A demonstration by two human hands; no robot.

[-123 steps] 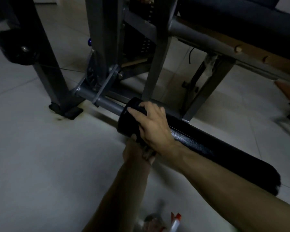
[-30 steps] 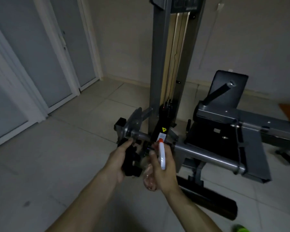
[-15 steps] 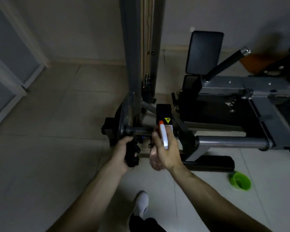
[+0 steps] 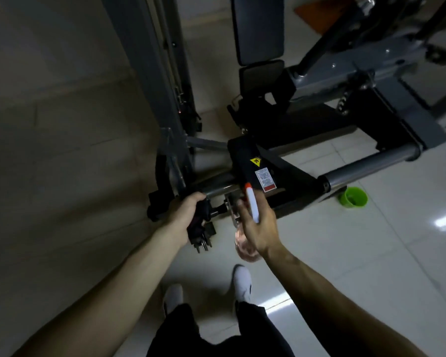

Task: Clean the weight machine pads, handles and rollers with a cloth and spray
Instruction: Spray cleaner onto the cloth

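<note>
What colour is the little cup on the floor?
Bright green. The small round plastic cup shows in the head view, beside the machine's base.

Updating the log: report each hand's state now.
Left hand: holds the dark cloth.
Right hand: holds the spray bottle.

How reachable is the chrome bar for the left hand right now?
Likely yes: the left hand, gripping what looks like a dark cloth, sits just below the chrome bar, nothing between. The right hand with the spray bottle is off to the side.
</note>
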